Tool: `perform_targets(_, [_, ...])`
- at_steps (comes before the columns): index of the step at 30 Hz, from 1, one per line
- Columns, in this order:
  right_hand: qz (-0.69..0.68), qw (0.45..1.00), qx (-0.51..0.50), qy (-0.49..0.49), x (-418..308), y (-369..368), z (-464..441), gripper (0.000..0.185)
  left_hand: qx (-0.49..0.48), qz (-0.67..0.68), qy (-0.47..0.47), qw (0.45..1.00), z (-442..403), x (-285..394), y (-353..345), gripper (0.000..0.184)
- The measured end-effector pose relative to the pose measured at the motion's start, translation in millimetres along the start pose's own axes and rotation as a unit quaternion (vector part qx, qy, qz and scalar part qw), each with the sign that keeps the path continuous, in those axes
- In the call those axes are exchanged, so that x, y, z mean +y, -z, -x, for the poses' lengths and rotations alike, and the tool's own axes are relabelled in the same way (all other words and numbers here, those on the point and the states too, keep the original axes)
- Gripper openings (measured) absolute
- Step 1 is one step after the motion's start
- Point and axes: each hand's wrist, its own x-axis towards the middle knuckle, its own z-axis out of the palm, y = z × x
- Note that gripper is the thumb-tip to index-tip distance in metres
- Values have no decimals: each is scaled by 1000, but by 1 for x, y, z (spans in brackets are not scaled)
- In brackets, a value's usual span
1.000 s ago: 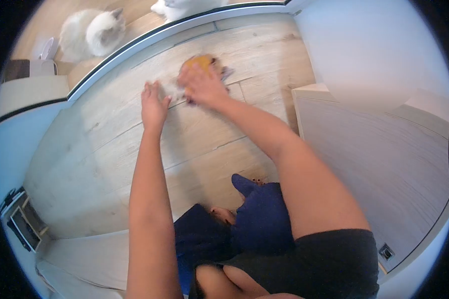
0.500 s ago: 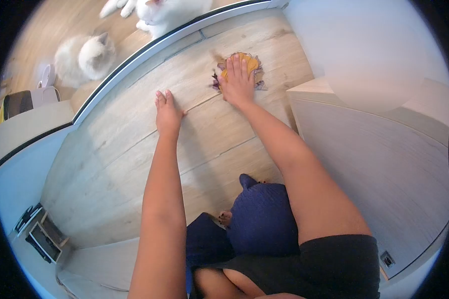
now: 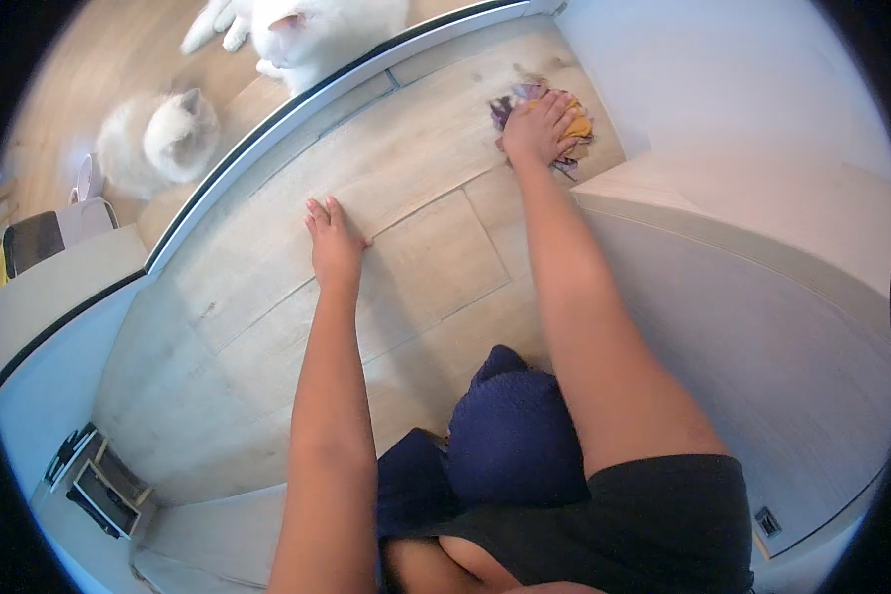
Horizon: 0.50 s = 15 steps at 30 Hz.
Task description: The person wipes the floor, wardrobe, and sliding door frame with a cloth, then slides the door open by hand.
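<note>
My right hand (image 3: 542, 132) presses down on a crumpled cloth (image 3: 581, 124) of yellow, purple and pale patches, at the far right of the wood-look floor (image 3: 436, 257). The fingers lie spread over the cloth, and its edges stick out on both sides. My left hand (image 3: 337, 245) rests flat on the floor near the middle with its fingers apart and nothing in it.
Two cats, one white (image 3: 322, 35) and one cream (image 3: 168, 144), lie beyond a raised door track (image 3: 297, 111). A wooden cabinet (image 3: 723, 327) stands at the right. At the lower left is a small framed object (image 3: 109, 495). My knees are below.
My right hand and the cloth have moved right across the floor, towards the corner by the wall. My left hand has shifted slightly and remains on the floor. The camera view has turned a little.
</note>
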Motion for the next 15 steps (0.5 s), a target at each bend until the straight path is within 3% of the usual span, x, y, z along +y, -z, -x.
perform_targets(2, [-13,999,17,-34,-12,-8,5,57,4,16,-5,1000,2,4,0,89])
perform_targets(5, [-3,984,-53,168,-10,-1,26,54,27,10,-26,999,0,-4,-11,94])
perform_targets(9, [-20,989,38,142,-16,-17,-32,51,9,-30,-7,999,5,2,-4,93])
perform_targets(11, [-26,994,38,103,-34,-16,-76,53,-14,-30,-4,999,4,6,1,93])
perform_targets(15, [-200,975,-5,92,-72,-21,-118,54,-2,-20,-14,1000,5,7,3,92])
